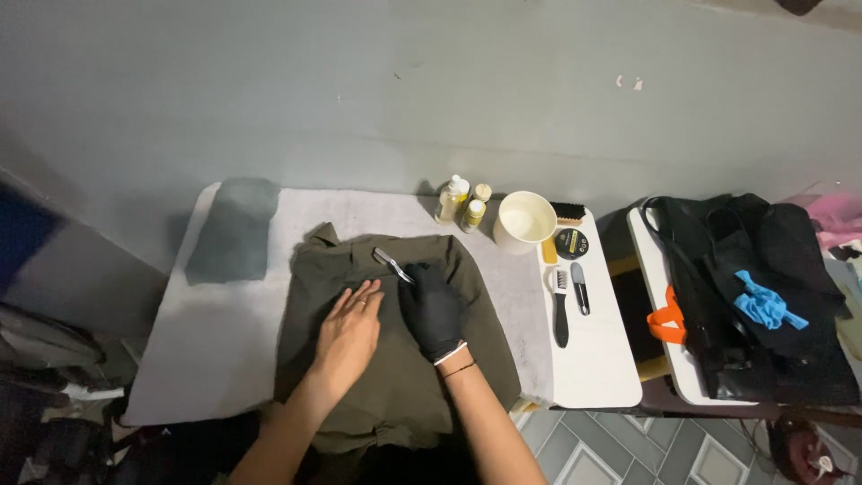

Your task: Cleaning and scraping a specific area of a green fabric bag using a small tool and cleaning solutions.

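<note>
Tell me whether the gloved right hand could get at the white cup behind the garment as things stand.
Probably yes. The right hand holds a metal tool over the olive garment. The white cup stands open on the table ahead to its right, with nothing between; the small bottles stand to the side.

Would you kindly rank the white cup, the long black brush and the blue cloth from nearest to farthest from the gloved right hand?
1. White cup, up and right of the right hand, close to call with
2. Long black brush, to its right.
3. Blue cloth, far right, on the bags.
</note>
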